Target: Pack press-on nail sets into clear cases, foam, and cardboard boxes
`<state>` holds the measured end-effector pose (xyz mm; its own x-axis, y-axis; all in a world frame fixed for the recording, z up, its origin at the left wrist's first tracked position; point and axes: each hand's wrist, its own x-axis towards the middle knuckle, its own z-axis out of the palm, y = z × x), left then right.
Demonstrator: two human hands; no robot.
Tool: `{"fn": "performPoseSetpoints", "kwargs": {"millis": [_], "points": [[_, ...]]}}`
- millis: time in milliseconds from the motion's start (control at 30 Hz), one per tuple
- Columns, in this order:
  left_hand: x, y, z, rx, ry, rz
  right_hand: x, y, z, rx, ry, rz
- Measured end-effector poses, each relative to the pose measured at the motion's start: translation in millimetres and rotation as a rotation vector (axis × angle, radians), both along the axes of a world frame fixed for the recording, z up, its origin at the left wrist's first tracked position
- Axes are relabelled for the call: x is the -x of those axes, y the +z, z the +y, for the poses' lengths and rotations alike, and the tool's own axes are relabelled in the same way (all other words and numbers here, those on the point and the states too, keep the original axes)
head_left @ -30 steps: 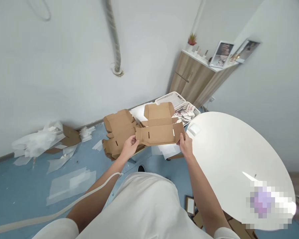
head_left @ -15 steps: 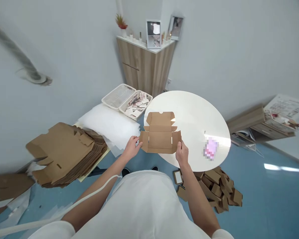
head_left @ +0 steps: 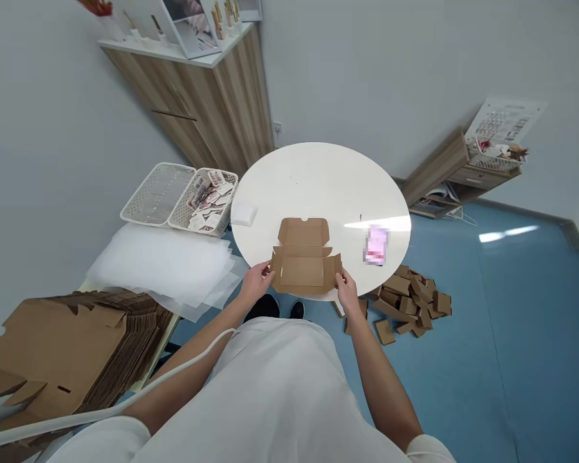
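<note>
An unfolded cardboard box (head_left: 302, 271) lies over the near edge of the round white table (head_left: 318, 173), its lid flap pointing away from me. My left hand (head_left: 257, 283) grips the left side flap between thumb and fingers. On the opposite side, my right hand (head_left: 347, 290) pinches the right side flap, which stands partly raised. Part of each hand's fingers is hidden beneath the cardboard.
Stacked flat cardboard boxes (head_left: 53, 347) and white foam sheets (head_left: 164, 263) lie at the left. Behind them is a white basket (head_left: 224, 222) of printed cards. A blurred pink item (head_left: 376, 244) rests on the table. Small folded boxes (head_left: 415, 299) are heaped on the floor at right.
My view has swung to the right and come nearer the table, so the cabinet and basket sit further left. Both hands still hold the box, whose side flaps have shifted slightly.
</note>
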<state>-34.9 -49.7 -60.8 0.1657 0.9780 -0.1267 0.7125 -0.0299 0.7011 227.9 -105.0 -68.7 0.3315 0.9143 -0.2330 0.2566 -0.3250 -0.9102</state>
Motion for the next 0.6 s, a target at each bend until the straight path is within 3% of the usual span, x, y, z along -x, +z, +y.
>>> {"fn": "performPoseSetpoints", "kwargs": {"millis": [200,433,600], "points": [[-10.8,-8.4,27.7,0.094,0.106,-0.137,-0.5,-19.3,-0.9,0.076,-0.179,0.066],[-13.0,-26.0,71.4,0.223,0.141,-0.194,3.4,-26.3,5.4,0.169,-0.333,0.072],[-6.2,-24.5,75.1,0.059,0.089,0.026,7.4,-30.7,2.7,0.212,-0.441,-0.04]]}}
